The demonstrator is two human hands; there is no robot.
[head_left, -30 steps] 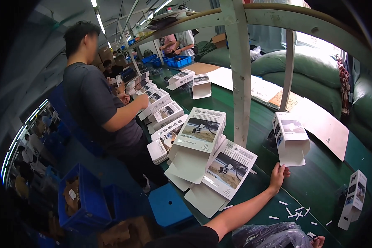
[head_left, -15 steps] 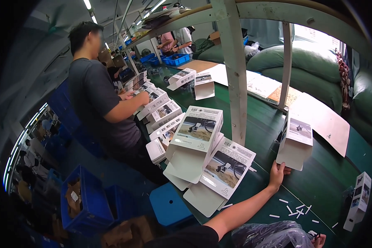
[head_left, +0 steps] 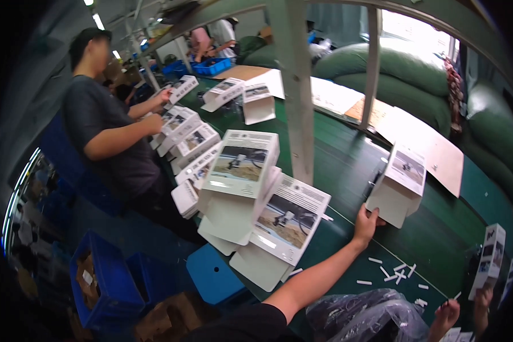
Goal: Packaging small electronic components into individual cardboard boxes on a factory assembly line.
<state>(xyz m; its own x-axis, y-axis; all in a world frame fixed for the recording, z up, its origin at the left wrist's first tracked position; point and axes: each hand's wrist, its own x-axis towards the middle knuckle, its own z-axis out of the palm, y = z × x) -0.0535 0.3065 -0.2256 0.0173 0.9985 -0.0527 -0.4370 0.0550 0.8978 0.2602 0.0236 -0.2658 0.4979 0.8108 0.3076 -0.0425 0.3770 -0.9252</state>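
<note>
Here, a green table (head_left: 347, 165) bears a white box (head_left: 407, 166) at right, its flap (head_left: 389, 203) gripped between thumb and fingers of the left hand (head_left: 367, 225) (right hand out of view). Pulling could crease it; a wrist sweep could scatter white strips (head_left: 364, 283).

A factory workshop: co-workers (head_left: 111, 131) stand along a long green desk (head_left: 347, 168). Printed cartons (head_left: 239, 165) line its left edge; blue crates (head_left: 113, 305) stand below.
</note>
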